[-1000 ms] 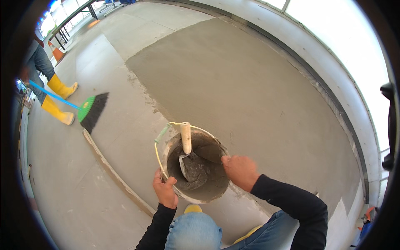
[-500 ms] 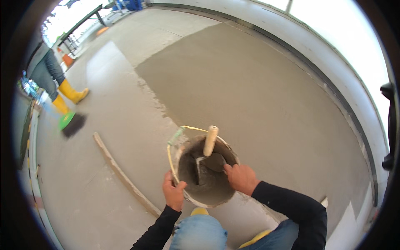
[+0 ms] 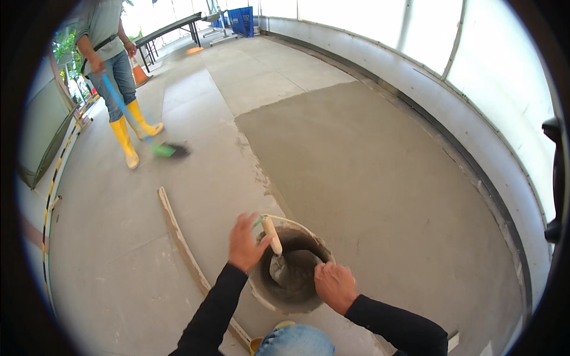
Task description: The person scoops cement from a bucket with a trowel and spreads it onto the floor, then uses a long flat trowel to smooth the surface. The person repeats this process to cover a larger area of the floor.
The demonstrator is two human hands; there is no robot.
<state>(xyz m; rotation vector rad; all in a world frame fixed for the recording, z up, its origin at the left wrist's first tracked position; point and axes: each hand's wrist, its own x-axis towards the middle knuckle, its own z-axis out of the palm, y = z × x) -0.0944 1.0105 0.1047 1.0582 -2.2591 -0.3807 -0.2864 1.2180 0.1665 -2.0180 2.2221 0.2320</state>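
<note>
A mortar-smeared bucket (image 3: 261, 293) is in front of me, with wet grey mortar (image 3: 291, 279) and a trowel with a pale wooden handle (image 3: 271, 234) inside. My left hand (image 3: 245, 243) is raised at the trowel's handle, fingers apart and slightly blurred, thumb close to the wood. My right hand (image 3: 335, 286) is closed on the bucket's right rim; some of its fingertips are hidden. The bucket's handle loops behind the trowel.
A darker, smooth screed (image 3: 374, 166) covers the floor's right half, beside a long curb (image 3: 484, 166). A long batten (image 3: 181, 237) lies at my left. A person in yellow boots (image 3: 124, 145) holds a broom (image 3: 166, 150), upper left. A traffic cone (image 3: 139, 76) stands behind them.
My left hand has left the bucket's rim and risen to the trowel's handle. The view has tilted up, showing more of the other person, whose broom has moved.
</note>
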